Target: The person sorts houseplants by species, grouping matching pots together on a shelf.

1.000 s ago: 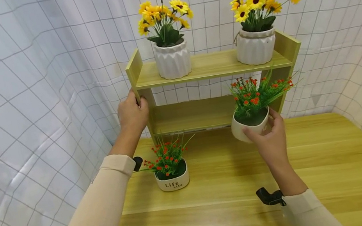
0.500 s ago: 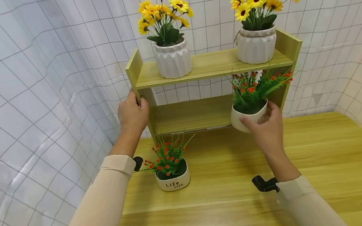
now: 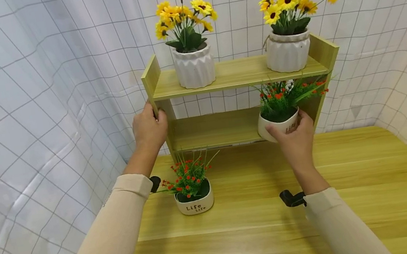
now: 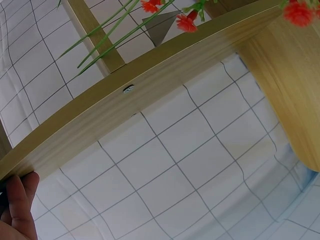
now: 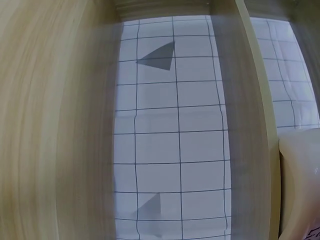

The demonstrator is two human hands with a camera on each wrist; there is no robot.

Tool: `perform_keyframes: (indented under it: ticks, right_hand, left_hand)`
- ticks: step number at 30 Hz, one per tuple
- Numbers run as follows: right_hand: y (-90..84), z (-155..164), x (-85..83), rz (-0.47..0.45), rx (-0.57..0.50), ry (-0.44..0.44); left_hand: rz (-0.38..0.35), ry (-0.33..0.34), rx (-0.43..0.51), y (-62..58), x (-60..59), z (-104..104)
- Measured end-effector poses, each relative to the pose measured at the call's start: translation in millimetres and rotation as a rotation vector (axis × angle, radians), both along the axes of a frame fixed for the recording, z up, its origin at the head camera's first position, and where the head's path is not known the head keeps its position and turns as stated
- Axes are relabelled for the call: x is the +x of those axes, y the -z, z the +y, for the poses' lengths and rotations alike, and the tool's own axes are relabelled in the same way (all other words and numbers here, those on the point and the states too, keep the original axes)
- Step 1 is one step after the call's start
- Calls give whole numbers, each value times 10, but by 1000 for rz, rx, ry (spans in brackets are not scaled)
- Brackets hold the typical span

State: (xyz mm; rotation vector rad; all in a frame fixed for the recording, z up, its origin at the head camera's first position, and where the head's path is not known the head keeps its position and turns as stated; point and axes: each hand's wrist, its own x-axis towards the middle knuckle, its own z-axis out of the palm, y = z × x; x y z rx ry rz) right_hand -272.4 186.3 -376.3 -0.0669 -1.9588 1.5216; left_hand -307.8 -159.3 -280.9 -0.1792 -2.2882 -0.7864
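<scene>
Fingers of the right hand curl round a small white pot of red flowers, holding it at the front edge of the low shelf. Left hand grips the side of the wooden rack, thumb bent round the board. Above the fingers stand two big yellow flower pots. The stems almost touch the top shelf, so I think they could catch and tip the pot. Another red pot sits on the table below the left hand.
</scene>
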Motion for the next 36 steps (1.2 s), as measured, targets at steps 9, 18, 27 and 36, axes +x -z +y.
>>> perform_keyframes:
  ticks: [9,18,27,36]
  right_hand:
    - [-54,-36,-80,-109,103,117]
    - [7,13,-70,-92,53,71]
    - [-4,137,-80,-32,-26,-65]
    - [-20,116,-131,-62,21,-9]
  left_hand:
    - [-21,-2,-1,-5,-1,-9]
    - [-39,4,-10,26,5,-1]
    - [-7,-3,-5,33,-15,-8]
    - [-18,-5,1,9,-11,-5]
